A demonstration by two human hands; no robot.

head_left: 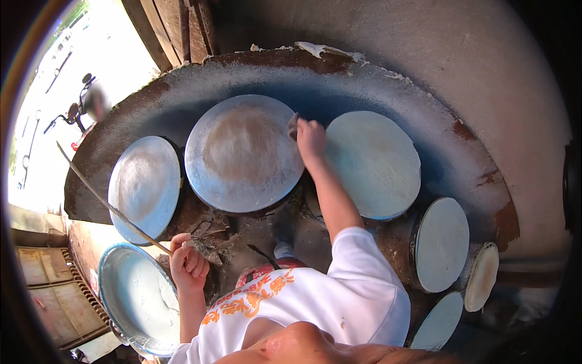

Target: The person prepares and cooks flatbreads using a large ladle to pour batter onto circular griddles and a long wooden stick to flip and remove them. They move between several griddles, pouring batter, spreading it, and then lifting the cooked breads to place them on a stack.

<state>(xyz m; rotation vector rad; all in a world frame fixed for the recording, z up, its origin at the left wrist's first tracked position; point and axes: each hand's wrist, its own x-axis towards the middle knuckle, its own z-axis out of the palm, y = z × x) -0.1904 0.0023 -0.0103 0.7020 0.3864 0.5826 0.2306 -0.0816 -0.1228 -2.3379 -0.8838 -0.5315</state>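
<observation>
My right hand (311, 141) reaches forward and pinches a small dark rag (293, 125) at the right rim of a large round griddle (242, 153). This griddle is grey with a brownish worn patch in its middle. My left hand (190, 266), at lower left, is closed around the near end of a long thin wooden stick (115, 209). The stick slants up to the left, across a smaller round griddle (144, 188). Just right of my right forearm is another round griddle (379, 164), covered by a pale, thin layer.
A blue-rimmed basin (108, 267) of white batter stands at lower left. More pale-topped griddles (442, 244) line the right side. Behind them curves a sooty metal shield (412, 100) with a ragged edge. Broken wood pieces (209, 227) lie between the griddles. A motorbike (76, 112) shows outside at far left.
</observation>
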